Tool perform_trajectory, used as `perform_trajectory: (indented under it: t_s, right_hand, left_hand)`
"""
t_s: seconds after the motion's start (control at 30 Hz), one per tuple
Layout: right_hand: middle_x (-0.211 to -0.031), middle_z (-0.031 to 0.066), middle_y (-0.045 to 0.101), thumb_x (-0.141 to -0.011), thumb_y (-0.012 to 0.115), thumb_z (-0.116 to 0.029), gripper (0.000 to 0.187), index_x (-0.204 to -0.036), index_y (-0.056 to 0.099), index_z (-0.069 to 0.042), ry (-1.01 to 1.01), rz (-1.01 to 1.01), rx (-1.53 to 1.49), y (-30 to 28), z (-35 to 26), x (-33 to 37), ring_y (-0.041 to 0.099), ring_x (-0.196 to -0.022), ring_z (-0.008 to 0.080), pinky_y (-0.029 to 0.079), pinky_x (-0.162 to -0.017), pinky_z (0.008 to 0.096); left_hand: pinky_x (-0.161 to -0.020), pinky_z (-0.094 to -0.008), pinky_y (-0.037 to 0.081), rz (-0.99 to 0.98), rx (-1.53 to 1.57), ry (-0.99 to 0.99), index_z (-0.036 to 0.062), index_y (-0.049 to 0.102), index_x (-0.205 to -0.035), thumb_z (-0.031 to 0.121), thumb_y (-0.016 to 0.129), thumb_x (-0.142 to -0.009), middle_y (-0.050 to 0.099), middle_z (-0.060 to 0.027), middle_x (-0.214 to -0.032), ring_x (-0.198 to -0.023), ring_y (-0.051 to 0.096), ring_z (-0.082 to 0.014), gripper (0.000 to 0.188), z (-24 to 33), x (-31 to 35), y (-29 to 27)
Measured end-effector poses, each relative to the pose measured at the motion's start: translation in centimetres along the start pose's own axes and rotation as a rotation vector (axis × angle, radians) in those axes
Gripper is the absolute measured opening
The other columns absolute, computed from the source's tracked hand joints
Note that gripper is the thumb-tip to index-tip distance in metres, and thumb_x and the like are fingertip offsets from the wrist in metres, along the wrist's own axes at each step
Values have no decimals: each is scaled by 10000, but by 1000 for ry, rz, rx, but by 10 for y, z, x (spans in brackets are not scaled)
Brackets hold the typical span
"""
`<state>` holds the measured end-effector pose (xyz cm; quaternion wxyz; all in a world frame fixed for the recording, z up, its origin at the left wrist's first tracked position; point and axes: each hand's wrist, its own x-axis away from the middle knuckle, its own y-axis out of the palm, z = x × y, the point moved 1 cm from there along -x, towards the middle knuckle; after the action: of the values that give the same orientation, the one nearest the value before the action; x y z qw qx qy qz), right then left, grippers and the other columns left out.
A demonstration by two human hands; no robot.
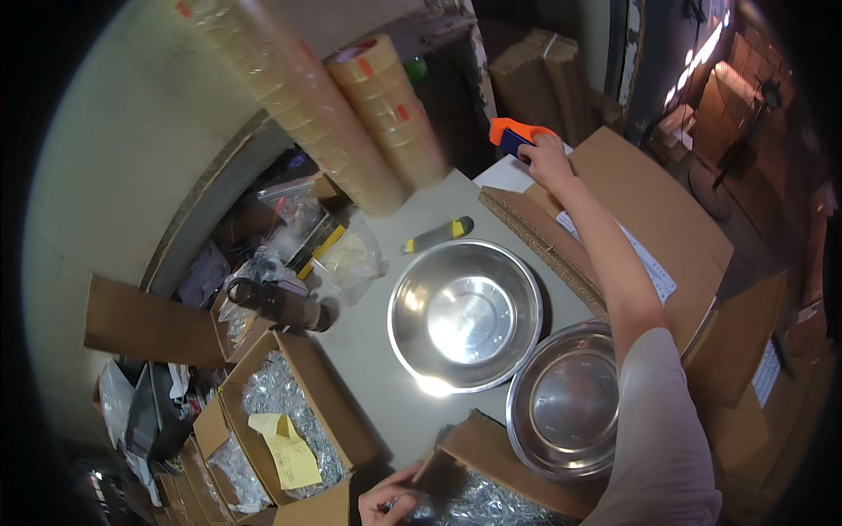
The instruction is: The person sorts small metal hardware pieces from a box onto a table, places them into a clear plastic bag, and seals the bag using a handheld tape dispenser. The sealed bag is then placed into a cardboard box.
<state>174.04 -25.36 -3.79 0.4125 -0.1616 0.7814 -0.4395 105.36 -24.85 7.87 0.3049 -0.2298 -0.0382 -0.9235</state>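
My right hand (549, 163) reaches far forward and is closed around an orange and dark blue hand-held tool (517, 136), above the flaps of an open carton (653, 188). Low in the view, my left hand (386, 501) has its fingers curled at the edge of a cardboard box (526, 473) filled with clear plastic packets (491, 504). What those fingers hold is hard to make out. Between the hands stand two shiny steel bowls, a larger one (469, 320) and a smaller one (570, 399) partly covered by my right arm.
A yellow and grey utility knife (438, 235) lies behind the larger bowl. Tall stacks of tape rolls (386, 105) stand at the back. At left are a dark bottle (281, 305), plastic bags (351, 259) and a carton of clear packets (294, 394) with a yellow note (287, 451).
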Motion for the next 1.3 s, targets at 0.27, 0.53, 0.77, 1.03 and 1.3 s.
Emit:
perform_trajectory:
  t_s: [0.27,0.53,0.77,1.03,1.3]
  right_hand:
    - [-990,169,694,-903,666,-106,354,-1238,551,-91,108,2,-676,-164,-102,37,677,-1011,376,509,-935,444]
    - [-965,8,654,-876,629,-145,320,-1179,648,-44,293,-501,-1118,-338,-282,170,594,-923,95,453,-888,249]
    - [-889,-76,573,-775,666,-195,359,-1112,628,-78,359,-655,-1080,-463,-365,308,487,-787,1,290,-640,179]
    - [-892,-32,658,-735,672,-167,379,-1089,631,-37,544,-609,-1182,-516,-406,436,580,-769,36,369,-652,170]
    - [-899,25,682,-722,686,-131,400,-1091,609,3,638,-497,-1392,-497,-483,519,626,-777,77,476,-723,192]
  left_hand:
    - [-1120,-437,467,-80,-61,319,4,830,-1052,209,774,-934,720,-243,-1327,-1338,627,-328,243,-5,-6,-7]
    - [-1049,-369,514,4,115,490,-28,821,-1065,128,808,-910,781,-163,-1166,-1236,675,-263,220,-17,3,2]
    - [-915,-286,577,86,300,464,-49,802,-1112,60,741,-978,810,-110,-1096,-982,745,-148,184,-19,90,-4]
    - [-904,-309,573,-260,322,372,-63,779,-1090,72,713,-1001,806,-121,-1008,-945,746,-165,175,-36,205,-37]
    - [-882,-301,573,-383,219,243,-43,757,-1199,89,666,-1032,802,-118,-947,-903,765,-169,232,-66,280,-148]
